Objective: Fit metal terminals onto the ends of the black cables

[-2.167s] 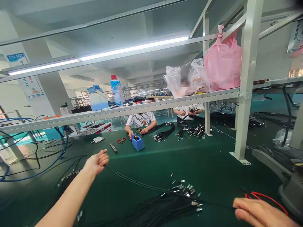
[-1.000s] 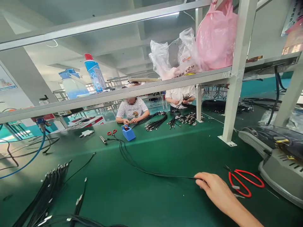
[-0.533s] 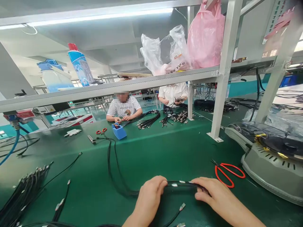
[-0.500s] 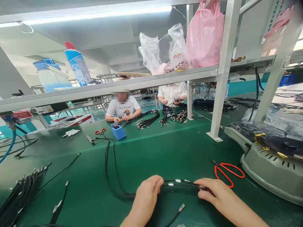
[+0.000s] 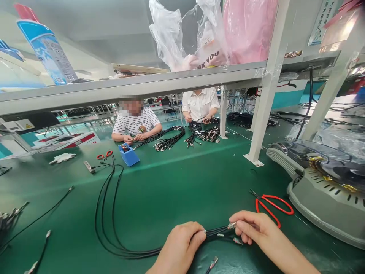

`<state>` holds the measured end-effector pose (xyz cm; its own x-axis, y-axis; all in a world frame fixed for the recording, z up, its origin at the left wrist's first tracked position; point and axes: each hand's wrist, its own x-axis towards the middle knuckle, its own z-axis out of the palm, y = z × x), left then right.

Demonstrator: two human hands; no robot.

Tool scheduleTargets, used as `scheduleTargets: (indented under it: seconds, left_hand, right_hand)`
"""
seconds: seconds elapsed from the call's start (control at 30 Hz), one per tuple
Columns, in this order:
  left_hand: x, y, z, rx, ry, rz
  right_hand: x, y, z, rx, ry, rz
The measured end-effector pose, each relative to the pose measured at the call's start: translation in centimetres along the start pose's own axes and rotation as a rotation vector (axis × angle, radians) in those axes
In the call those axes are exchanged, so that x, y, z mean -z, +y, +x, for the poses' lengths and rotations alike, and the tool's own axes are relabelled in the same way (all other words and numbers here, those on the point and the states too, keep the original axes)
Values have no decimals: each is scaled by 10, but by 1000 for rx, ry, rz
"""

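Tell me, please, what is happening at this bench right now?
A person holds a small bunch of black cables between both hands: the left hand grips the bunch, the right hand pinches the metal-tipped ends. The cables loop away over the green table. Red scissors lie beside the right hand, a grey machine further right. Across the table, two other people handle more cable bundles.

Both the left hand (image 5: 179, 247) and the right hand (image 5: 258, 232) are bare. No gloves, rings or watch show. The forearms carry no sleeves.
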<state>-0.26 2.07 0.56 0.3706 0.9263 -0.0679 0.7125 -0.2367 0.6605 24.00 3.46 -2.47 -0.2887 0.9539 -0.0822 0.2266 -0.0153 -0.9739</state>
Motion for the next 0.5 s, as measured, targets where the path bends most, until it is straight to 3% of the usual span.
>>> scheduleTargets:
  seconds: [0.2,0.37,0.5]
  left_hand:
    - [-1,-1,7,-34,42,120]
    - [-9,22,13,-191,61,119]
    - [-20,31,22,-104,84,-108]
  right_hand:
    - [-4,-2,1,-22,5,126]
    - [-9,-10,1,-24,57,220]
    - [-10,-14,-1,-19,48,257]
